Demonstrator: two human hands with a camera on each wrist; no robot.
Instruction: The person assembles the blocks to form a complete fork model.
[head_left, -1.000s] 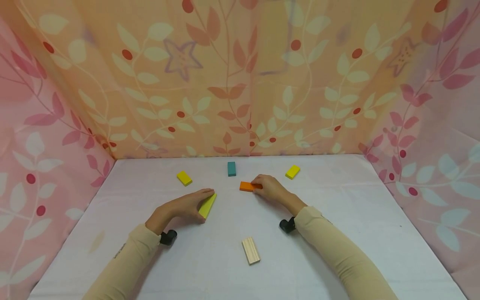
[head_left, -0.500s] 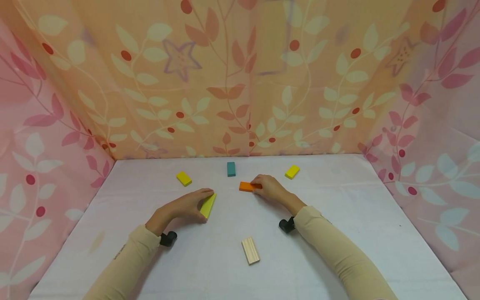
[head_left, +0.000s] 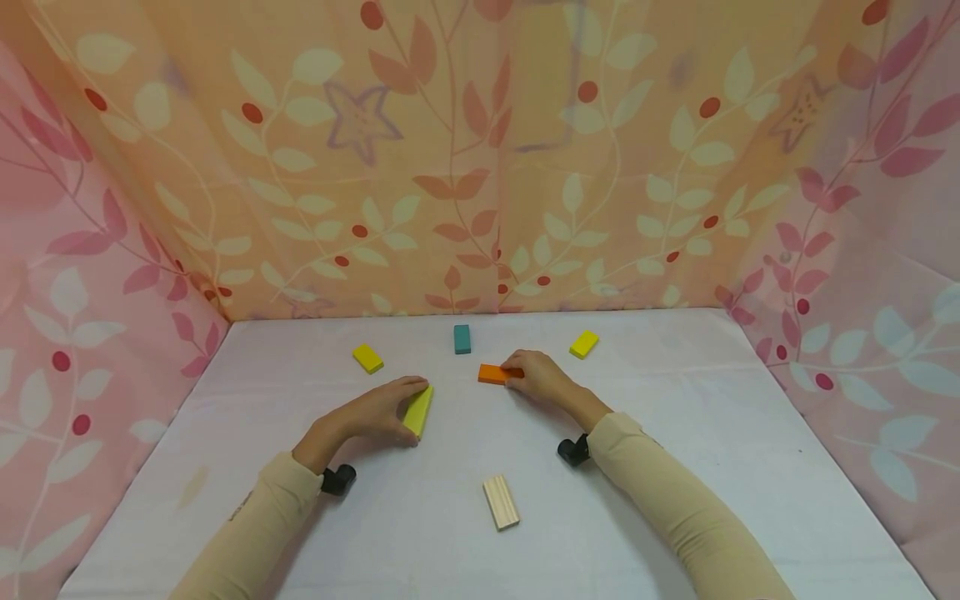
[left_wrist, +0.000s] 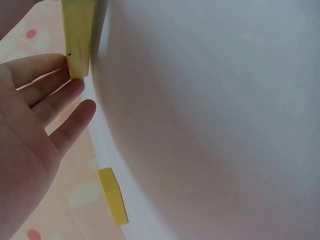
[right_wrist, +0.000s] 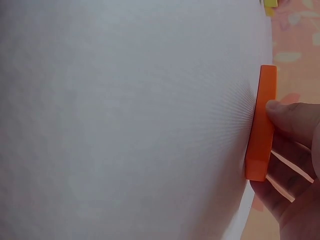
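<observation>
My left hand [head_left: 373, 414] grips a long yellow block [head_left: 418, 412] by its two ends, fingers at the far end and thumb at the near one. In the left wrist view the fingertips meet the end of this yellow block [left_wrist: 78, 42], close over the white cloth. To the right, my right hand [head_left: 546, 379] pinches an orange block [head_left: 492, 374] at its right end; its left part shows free of the fingers. Seen from the right wrist, the thumb presses on the face of the orange block [right_wrist: 261, 127], with fingers behind it.
Farther back on the white-clothed table [head_left: 675, 375] lie a small yellow block [head_left: 368, 358], a teal block [head_left: 462, 339] and another yellow block [head_left: 584, 344]. A plain wooden block [head_left: 501, 502] lies nearer the front. Patterned curtains [head_left: 480, 208] enclose the back and sides.
The near end of the long yellow block has swung slightly right under my left thumb, so the block stands more upright in the head view. The right hand and orange block hold their place.
</observation>
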